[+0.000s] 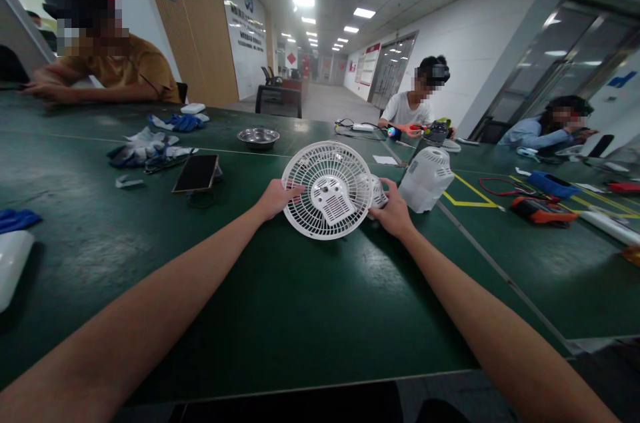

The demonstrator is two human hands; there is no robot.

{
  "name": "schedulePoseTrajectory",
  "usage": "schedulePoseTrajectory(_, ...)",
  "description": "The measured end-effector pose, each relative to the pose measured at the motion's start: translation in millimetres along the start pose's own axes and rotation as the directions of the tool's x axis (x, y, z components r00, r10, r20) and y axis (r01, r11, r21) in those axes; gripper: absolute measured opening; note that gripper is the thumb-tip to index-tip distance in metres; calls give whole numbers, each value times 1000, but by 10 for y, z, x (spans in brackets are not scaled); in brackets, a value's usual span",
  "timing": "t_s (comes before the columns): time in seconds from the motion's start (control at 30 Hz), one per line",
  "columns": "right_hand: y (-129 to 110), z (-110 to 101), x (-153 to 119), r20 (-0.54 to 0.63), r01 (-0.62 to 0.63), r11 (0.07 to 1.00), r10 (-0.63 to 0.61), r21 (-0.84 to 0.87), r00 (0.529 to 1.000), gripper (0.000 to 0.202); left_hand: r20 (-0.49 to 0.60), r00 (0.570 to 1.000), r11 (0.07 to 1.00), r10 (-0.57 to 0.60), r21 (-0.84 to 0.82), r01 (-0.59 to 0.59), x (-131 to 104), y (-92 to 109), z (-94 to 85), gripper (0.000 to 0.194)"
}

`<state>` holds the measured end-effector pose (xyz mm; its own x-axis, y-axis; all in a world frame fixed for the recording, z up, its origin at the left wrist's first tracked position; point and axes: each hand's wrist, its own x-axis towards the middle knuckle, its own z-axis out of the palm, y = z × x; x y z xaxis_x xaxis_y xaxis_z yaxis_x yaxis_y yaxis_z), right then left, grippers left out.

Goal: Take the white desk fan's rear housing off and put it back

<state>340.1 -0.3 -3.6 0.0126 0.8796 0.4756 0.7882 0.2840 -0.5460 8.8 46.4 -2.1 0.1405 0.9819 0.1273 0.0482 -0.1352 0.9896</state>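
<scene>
A round white fan grille point(354, 204) is held up above the green table, its slotted centre plate facing me. My left hand point(275, 198) grips the grille's left rim, thumb across the ribs. At its right side, my right hand point(395, 211) is closed around a small white slotted housing point(377, 193), which sits against or just behind the grille's right rim; whether they are joined cannot be made out. Just beyond my right hand a larger white plastic body point(427, 180) with vents stands on the table.
On the green table point(300, 323) lie a metal bowl point(259, 137), a propped phone point(197, 174), gloves point(145, 148), an orange multimeter point(543, 211) and a blue tray point(553, 184). A white object point(14, 266) lies far left. Three people sit around the table.
</scene>
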Motion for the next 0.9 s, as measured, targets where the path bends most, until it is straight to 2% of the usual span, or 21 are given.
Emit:
schedulePoseTrajectory(0.23, 132, -93, 73, -173, -21, 997, 9, -68, 985, 85, -8, 1000, 1000, 1, -9, -1, 30, -42, 1, 22)
schedulePoseTrajectory(0.47, 191, -23, 59, -112, 8, 993, -21, -122, 994, 86, 5, 1000, 1000, 8, -4, -8, 54, -69, -21, 16)
schedulePoseTrajectory(0.53, 132, -62, 59, -176, 43, 986, -71, -158, 982, 79, 11, 1000, 1000, 15, 10, -15, 61, -79, -31, 16)
schedulePoseTrajectory(0.6, 32, -130, 56, -294, 78, 985, -122, -156, 948, 66, 12, 1000, 1000, 19, 23, -20, 67, -89, -36, 16)
schedulePoseTrajectory(0.67, -95, -188, 43, -368, 94, 994, -105, -47, 924, 50, 15, 1000, 999, 25, 26, -26, 68, -91, -36, 17)
schedulePoseTrajectory(0.7, -163, -198, 29, -356, 85, 994, -57, 64, 933, 42, 18, 999, 999, 27, 24, -27, 65, -88, -34, 18)
schedulePoseTrajectory(0.73, -232, -191, 10, -303, 54, 977, 11, 207, 953, 36, 22, 999, 999, 28, 23, -29, 60, -83, -31, 18)
schedulePoseTrajectory(0.8, -371, -125, -44, -79, -100, 854, 162, 510, 984, 30, 28, 999, 999, 30, 28, -31, 48, -68, -26, 18)
schedulePoseTrajectory(0.83, -441, -71, -78, 74, -218, 751, 221, 623, 972, 29, 27, 999, 999, 32, 32, -33, 43, -61, -24, 18)
schedulePoseTrajectory(0.9, -575, 47, -153, 379, -462, 548, 265, 697, 887, 29, 24, 999, 998, 38, 40, -39, 37, -54, -25, 16)
